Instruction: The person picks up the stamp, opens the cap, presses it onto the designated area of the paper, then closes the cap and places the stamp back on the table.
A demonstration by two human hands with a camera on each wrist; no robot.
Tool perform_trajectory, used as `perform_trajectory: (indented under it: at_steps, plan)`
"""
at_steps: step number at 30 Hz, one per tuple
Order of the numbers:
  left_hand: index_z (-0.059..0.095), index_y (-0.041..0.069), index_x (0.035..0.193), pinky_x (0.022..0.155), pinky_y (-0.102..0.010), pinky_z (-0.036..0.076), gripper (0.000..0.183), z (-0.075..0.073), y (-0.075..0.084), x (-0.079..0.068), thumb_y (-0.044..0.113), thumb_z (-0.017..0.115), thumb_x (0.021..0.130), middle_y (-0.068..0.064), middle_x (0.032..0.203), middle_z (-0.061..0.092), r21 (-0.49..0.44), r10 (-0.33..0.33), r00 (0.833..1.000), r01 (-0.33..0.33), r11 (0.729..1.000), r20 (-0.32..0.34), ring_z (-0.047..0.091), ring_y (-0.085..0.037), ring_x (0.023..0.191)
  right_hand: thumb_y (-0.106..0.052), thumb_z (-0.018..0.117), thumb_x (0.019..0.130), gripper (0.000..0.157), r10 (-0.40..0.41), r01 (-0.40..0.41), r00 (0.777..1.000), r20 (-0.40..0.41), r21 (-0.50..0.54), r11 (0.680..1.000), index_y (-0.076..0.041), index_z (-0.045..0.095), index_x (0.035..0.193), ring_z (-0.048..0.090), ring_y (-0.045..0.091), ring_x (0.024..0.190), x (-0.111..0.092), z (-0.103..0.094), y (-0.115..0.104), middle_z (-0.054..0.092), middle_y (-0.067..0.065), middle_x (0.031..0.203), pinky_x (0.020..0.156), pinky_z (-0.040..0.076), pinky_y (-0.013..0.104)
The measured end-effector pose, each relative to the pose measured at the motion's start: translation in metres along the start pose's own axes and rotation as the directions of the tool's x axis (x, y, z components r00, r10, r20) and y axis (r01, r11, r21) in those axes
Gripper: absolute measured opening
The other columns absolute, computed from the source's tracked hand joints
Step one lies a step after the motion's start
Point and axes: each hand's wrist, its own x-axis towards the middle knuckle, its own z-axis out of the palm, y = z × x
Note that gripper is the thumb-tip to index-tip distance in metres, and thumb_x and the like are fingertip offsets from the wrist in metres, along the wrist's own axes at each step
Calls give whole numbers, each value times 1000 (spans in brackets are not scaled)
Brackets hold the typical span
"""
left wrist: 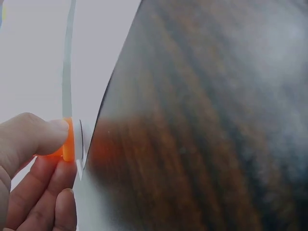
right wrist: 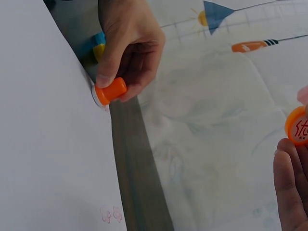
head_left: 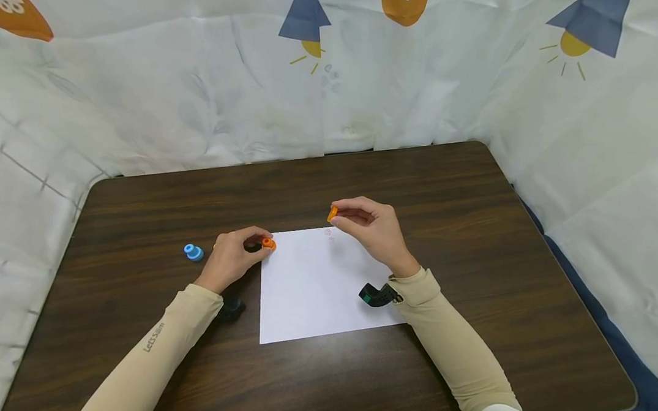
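My left hand (head_left: 232,257) pinches an orange stamp (right wrist: 110,91) between thumb and fingers at the upper left corner of a white sheet (head_left: 314,291). In the right wrist view the stamp's wide, pale-rimmed end faces the paper; whether it touches cannot be seen. Just above the sheet's top edge, my right hand (head_left: 380,232) holds a small round orange piece (right wrist: 298,126) by its rim. Red characters show on that piece's face. Small red printed marks (head_left: 328,232) lie on the paper below this hand. To the left of my left hand stands a blue stamp (head_left: 193,252).
The dark wooden table (head_left: 523,312) has rounded corners. A printed white curtain (head_left: 229,91) hangs behind it and at both sides. Black wrist cameras (head_left: 377,294) sit at both cuffs. Something yellow (right wrist: 99,52) shows beside the blue stamp in the right wrist view.
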Motion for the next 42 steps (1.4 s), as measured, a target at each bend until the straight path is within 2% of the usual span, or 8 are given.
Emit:
perform_trajectory:
  at_steps: [9, 22, 33, 37, 42]
  plan:
    - [74, 10, 119, 95, -52, 61, 29, -1, 3, 0, 15, 80, 91, -12, 115, 78, 6, 14, 1000, -14, 1000, 0, 72, -32, 106, 5, 76, 88, 31, 2, -3, 1000, -8, -8, 1000, 7, 71, 119, 74, 5, 95, 0, 0, -3, 71, 27, 117, 90, 64, 26]
    - [74, 12, 119, 96, -53, 61, 28, -2, 4, 0, 15, 79, 92, -14, 117, 77, -3, 1, 1000, -1, 1000, 19, 71, -33, 108, 4, 77, 88, 32, -3, 3, 1000, -7, -6, 1000, 6, 71, 119, 75, 5, 94, -2, 0, -4, 71, 28, 116, 89, 64, 27]
    - [72, 10, 122, 103, -54, 58, 31, -3, 8, -1, 13, 78, 92, -15, 125, 74, 10, -7, 999, 6, 1000, 47, 70, -36, 115, 3, 77, 89, 31, 11, -11, 1000, -6, 2, 1000, 6, 72, 119, 75, 6, 93, -2, 0, -4, 71, 26, 116, 89, 64, 26]
    - [72, 9, 123, 102, -54, 59, 32, -6, 10, -1, 13, 79, 92, -15, 124, 75, 2, 2, 999, -3, 1000, 38, 71, -36, 115, 1, 78, 89, 31, 13, -13, 1000, -6, -10, 1000, 4, 72, 119, 75, 7, 93, -3, 1, -3, 72, 25, 115, 89, 64, 26]
    - [73, 9, 120, 98, -53, 61, 31, -12, 12, 1, 13, 80, 91, -15, 120, 76, -9, 33, 999, -33, 999, -9, 73, -35, 110, 0, 78, 89, 31, 13, -13, 1000, -5, -23, 1000, 3, 73, 119, 75, 7, 93, -2, 0, -3, 72, 25, 116, 89, 64, 26]
